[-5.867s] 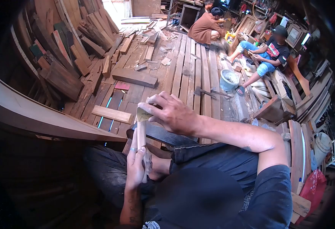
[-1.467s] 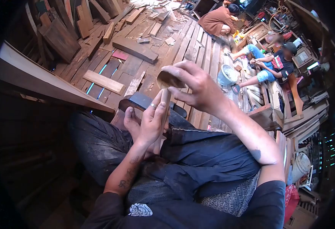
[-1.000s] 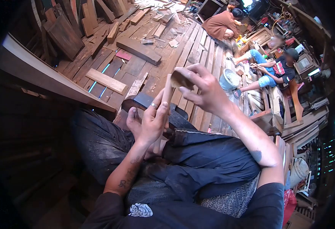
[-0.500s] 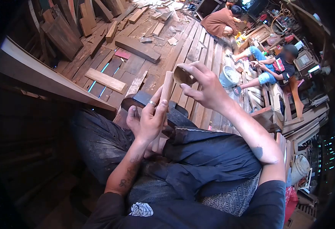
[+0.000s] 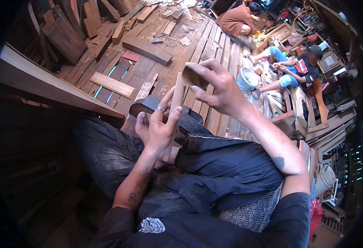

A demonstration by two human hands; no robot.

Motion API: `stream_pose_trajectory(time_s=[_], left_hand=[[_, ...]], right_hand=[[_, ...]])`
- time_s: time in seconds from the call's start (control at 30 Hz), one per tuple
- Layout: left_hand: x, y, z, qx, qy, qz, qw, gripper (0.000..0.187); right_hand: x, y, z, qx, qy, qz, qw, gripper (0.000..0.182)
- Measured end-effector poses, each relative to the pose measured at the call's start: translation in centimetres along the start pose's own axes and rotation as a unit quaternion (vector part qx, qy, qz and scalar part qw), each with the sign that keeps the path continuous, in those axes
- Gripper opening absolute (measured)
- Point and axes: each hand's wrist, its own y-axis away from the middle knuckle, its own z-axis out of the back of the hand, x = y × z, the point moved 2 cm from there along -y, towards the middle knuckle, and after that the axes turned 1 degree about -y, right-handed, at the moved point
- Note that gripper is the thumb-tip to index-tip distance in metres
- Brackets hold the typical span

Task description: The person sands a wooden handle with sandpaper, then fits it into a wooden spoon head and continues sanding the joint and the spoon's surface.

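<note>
My left hand (image 5: 160,130) is wrapped round a slim, pale wooden stick (image 5: 178,93), which stands almost upright with its top end showing above the fingers. Its lower part is partly hidden by the hand. Against the upper end of the stick is a curled brown sheet of sandpaper (image 5: 193,78), pinched between the thumb and fingers of my right hand (image 5: 225,91). Below the hands are my crossed legs in dark trousers (image 5: 227,161) and a bare foot (image 5: 142,126). A dark, flat-topped object (image 5: 189,122) lies just beyond the left hand.
Loose boards, a thick plank (image 5: 147,50) and a pale board (image 5: 113,84) lie on the slatted wooden floor. A long beam (image 5: 57,80) runs at the left. Two people (image 5: 237,20) sit or crouch farther off, near a whitish bucket (image 5: 247,78) and cluttered shelves.
Both hands have shifted slightly left, with the stick and sandpaper still held together. The view has moved a little. In the background, the crouching person's head and arm have changed position.
</note>
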Motion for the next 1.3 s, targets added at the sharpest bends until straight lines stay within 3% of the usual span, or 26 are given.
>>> stream_pose_trajectory(time_s=[0.13, 0.3, 0.37, 0.5, 0.63, 0.67, 0.77, 0.9, 1.03, 1.17, 1.3], left_hand=[[1.1, -0.1, -0.5, -0.012, 0.010, -0.037, 0.999, 0.060], [-0.2, -0.3, 0.4, -0.009, 0.003, -0.020, 1.000, 0.059], [-0.1, -0.4, 0.3, -0.015, -0.014, -0.056, 0.998, 0.059], [1.0, -0.4, -0.5, -0.007, 0.084, -0.046, 0.995, 0.064], [0.3, -0.4, 0.2, -0.008, 0.037, -0.044, 0.998, 0.063], [0.3, -0.2, 0.1, 0.001, 0.036, -0.049, 0.998, 0.065], [1.3, 0.0, -0.4, -0.026, 0.028, -0.057, 0.998, 0.064], [0.6, -0.3, 0.4, -0.010, 0.053, -0.014, 0.998, 0.064], [1.0, -0.1, 0.1, 0.000, 0.089, -0.016, 0.996, 0.063], [1.1, -0.2, 1.0, -0.001, 0.073, -0.004, 0.997, 0.062], [0.8, -0.1, 0.4, -0.009, 0.073, -0.018, 0.997, 0.061]], right_hand=[[0.9, 0.1, -0.4, -0.015, -0.023, 0.075, 0.997, 0.058], [-0.3, 0.2, 0.0, -0.030, 0.007, 0.028, 0.999, 0.059], [-0.2, 0.4, 0.1, -0.055, 0.031, 0.018, 0.998, 0.059], [0.2, 0.0, 0.0, -0.034, 0.017, 0.061, 0.997, 0.059], [0.5, 0.2, 0.3, -0.046, 0.019, 0.015, 0.999, 0.059], [0.8, -0.2, 0.2, -0.045, 0.021, 0.076, 0.996, 0.059], [1.2, -0.5, -0.1, -0.031, 0.000, 0.084, 0.996, 0.058], [-0.3, 0.1, -0.1, -0.032, 0.018, 0.011, 0.999, 0.054], [1.0, -0.2, -0.3, -0.019, -0.047, 0.057, 0.997, 0.056], [-1.1, 0.5, -0.5, -0.019, 0.004, 0.024, 1.000, 0.055], [0.6, -0.1, -0.6, -0.027, -0.056, 0.053, 0.997, 0.055]])
